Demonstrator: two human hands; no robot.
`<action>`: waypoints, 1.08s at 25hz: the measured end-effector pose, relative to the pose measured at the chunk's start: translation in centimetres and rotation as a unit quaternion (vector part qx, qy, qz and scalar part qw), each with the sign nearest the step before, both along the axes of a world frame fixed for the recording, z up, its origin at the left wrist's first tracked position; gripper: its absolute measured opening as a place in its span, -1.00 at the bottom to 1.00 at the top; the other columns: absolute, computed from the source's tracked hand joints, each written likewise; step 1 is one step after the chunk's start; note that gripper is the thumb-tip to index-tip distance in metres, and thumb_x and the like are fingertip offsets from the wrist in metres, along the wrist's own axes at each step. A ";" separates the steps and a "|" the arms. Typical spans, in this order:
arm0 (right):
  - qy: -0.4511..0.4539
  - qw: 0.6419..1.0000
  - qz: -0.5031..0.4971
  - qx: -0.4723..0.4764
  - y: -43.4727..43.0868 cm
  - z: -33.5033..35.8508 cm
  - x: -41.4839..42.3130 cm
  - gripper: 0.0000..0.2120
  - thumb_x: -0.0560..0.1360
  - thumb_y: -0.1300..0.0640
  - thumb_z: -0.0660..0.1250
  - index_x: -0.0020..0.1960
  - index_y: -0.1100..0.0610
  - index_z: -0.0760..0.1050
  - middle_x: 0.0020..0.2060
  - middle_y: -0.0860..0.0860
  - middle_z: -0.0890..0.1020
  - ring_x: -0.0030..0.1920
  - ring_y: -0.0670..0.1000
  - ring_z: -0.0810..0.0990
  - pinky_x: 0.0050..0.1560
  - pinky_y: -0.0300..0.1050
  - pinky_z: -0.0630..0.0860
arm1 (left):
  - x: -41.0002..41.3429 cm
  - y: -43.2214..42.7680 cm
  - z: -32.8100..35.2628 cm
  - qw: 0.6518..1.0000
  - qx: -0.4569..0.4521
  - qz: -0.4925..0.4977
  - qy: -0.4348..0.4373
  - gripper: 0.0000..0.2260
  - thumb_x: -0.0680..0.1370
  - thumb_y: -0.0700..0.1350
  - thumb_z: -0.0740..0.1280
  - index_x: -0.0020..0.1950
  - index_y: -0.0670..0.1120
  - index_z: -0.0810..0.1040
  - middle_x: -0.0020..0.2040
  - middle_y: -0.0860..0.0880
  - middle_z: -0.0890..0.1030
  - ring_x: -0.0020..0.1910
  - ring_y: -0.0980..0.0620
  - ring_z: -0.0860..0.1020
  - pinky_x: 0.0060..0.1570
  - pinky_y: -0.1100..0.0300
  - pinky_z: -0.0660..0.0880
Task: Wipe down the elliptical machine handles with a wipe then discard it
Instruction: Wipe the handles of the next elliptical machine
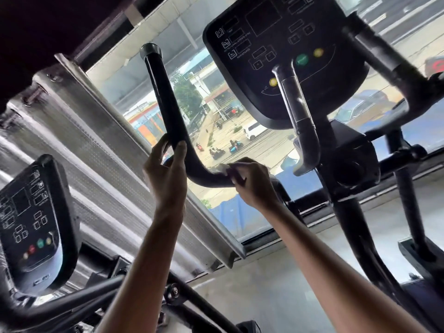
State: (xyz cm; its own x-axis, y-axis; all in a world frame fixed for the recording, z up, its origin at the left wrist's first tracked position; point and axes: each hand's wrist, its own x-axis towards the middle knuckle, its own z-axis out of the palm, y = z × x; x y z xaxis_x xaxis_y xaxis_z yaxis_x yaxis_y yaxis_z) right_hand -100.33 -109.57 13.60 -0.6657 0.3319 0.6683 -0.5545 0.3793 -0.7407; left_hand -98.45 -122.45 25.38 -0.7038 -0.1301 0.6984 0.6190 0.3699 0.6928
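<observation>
A black curved handle [165, 99] of the elliptical machine rises in the middle of the view. My left hand [165, 169] grips it at the bend, thumb on the front. Just to the right, my right hand [249, 181] holds a pale crumpled wipe [222, 168] pressed against the lower horizontal part of the same handle. Only a small bit of the wipe shows above my fingers. The machine's console [276, 58] with green and yellow buttons sits up right, with a short inner grip [300, 111] in front of it.
A second moving handle [384, 61] runs at the upper right. Another elliptical's console [33, 227] stands at the lower left. A large window [216, 131] behind the machines looks out on a street. The concrete floor [288, 284] lies below.
</observation>
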 end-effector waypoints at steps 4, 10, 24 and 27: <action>-0.006 0.998 0.059 -0.008 -0.2 1.5 0.2 -0.81 0.55 0.24 0.39 0.07 0.07 0.73 -0.10 0.03 0.72 -0.02 -0.01 0.65 0.05 -0.16 0.49 | 1.3 0.6 -2.6 0.998 0.045 0.024 0.020 -0.66 0.60 -0.26 0.41 0.38 -0.19 0.56 0.18 0.02 0.66 -0.01 0.31 0.65 -0.07 0.40 0.53; 0.022 0.998 0.036 0.039 1.0 0.5 -1.4 -0.82 0.50 0.31 0.37 0.00 0.15 0.72 -0.15 0.09 0.73 -0.08 0.07 0.67 0.09 0.00 0.58 | 2.4 1.2 -5.3 0.997 0.052 0.045 0.035 -0.66 0.60 -0.28 0.40 0.37 -0.25 0.53 0.20 -0.02 0.61 -0.03 0.33 0.63 -0.06 0.37 0.54; -0.101 0.993 -0.064 -0.004 2.2 -7.9 -6.1 -0.78 0.56 0.18 0.31 0.04 0.01 0.72 -0.16 0.04 0.68 -0.11 0.09 0.64 0.01 -0.01 0.56 | 2.2 2.2 -7.5 0.990 0.106 0.069 0.067 -0.72 0.59 -0.30 0.40 0.27 -0.38 0.53 -0.04 -0.03 0.63 -0.14 0.31 0.60 -0.11 0.40 0.50; -0.045 0.998 -0.036 -0.024 0.8 -5.1 -4.7 -0.73 0.55 0.29 0.33 0.11 0.03 0.71 -0.13 0.00 0.71 -0.10 -0.01 0.65 -0.02 -0.14 0.55 | 2.1 2.2 -7.6 0.989 0.115 0.061 0.066 -0.72 0.60 -0.29 0.40 0.28 -0.36 0.53 -0.04 0.01 0.64 -0.14 0.31 0.60 -0.11 0.40 0.50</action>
